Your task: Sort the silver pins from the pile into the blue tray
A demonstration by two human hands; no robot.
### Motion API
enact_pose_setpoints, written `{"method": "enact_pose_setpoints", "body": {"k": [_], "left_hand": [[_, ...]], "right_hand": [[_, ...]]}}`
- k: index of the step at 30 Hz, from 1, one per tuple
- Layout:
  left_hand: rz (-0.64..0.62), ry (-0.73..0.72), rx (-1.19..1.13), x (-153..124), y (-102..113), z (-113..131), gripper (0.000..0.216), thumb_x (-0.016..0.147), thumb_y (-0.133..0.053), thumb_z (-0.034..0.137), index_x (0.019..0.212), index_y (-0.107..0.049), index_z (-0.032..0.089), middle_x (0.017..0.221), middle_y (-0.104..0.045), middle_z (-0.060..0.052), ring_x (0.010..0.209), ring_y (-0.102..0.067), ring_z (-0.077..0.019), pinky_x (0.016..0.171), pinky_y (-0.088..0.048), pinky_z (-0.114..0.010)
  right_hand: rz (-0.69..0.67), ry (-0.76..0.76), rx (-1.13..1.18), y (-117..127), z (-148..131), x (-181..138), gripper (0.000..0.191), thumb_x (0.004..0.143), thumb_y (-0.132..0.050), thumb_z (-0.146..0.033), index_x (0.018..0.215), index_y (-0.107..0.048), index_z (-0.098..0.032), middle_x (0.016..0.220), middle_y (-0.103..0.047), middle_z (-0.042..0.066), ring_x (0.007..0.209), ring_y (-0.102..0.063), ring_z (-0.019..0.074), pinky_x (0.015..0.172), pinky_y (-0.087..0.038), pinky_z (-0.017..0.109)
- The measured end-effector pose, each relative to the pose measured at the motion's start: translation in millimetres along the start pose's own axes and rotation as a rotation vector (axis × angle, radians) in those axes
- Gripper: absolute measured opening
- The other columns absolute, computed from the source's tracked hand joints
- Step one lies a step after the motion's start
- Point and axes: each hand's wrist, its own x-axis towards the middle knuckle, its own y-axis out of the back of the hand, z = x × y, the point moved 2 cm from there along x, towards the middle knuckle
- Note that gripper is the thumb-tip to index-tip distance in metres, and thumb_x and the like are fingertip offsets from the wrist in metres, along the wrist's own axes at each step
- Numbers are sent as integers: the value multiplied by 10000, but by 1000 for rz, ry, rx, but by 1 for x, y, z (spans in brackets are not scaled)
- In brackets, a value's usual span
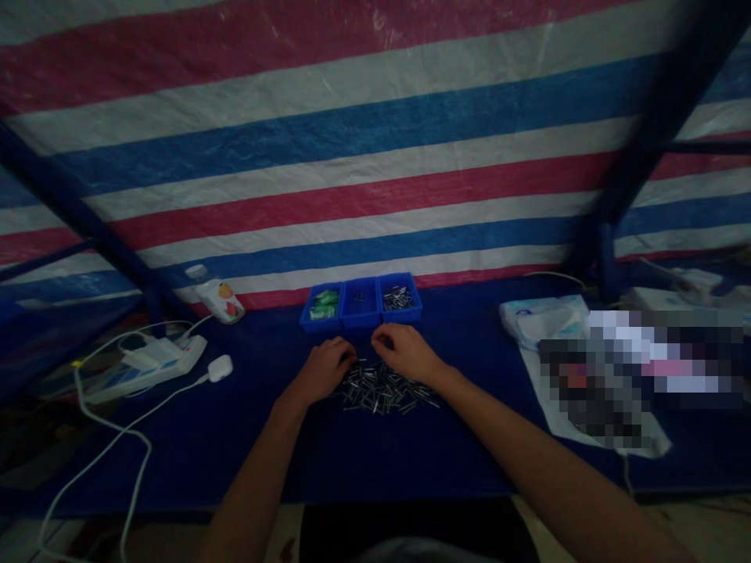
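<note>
A heap of small metal pins (384, 389) lies on the dark blue table cover (246, 438) in front of me. My left hand (325, 367) rests at the heap's left edge with its fingers curled in. My right hand (404, 350) hovers at the heap's far side, fingers pinched together; what they hold is too small to make out. Just behind both hands stand three joined blue bins: the left bin (321, 305) holds green pieces, the middle bin (360, 301) is nearly empty, the right bin (399, 299) holds metal pins.
A small bottle (220, 297) lies at the back left. A white power strip (156, 356) with cables and a white adapter (220, 367) sit at the left. A tissue pack (543, 317) and blurred items are at the right. A striped tarpaulin (352, 156) hangs behind.
</note>
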Motion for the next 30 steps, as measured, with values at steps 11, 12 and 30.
{"method": "enact_pose_setpoints", "body": {"k": [11,12,30], "left_hand": [[0,-7,90,-2,-5,8,211,956,-381,267,911,-576,197,940,-614,-51,877,-530,-218,767,-389,-348],[-5,-17,75,-1,-5,7,211,956,-382,269,909,-575,198,940,-614,-49,879,-531,-215,781,-393,-349],[10,-16,-184,1,0,6,203,885,-488,271,862,-681,212,853,-669,-33,776,-617,-180,719,-450,-300]], "right_hand": [[-125,38,-283,-17,-4,-1,232,895,-564,-408,1016,-709,-274,1060,-632,55,1045,-439,241,831,-278,396],[-132,42,-292,-18,-3,0,214,896,-564,-395,996,-715,-281,1056,-628,50,1038,-435,240,831,-271,398],[-166,90,-363,-15,-2,3,222,909,-539,-405,948,-727,-293,1079,-627,50,1051,-420,252,893,-230,467]]}}
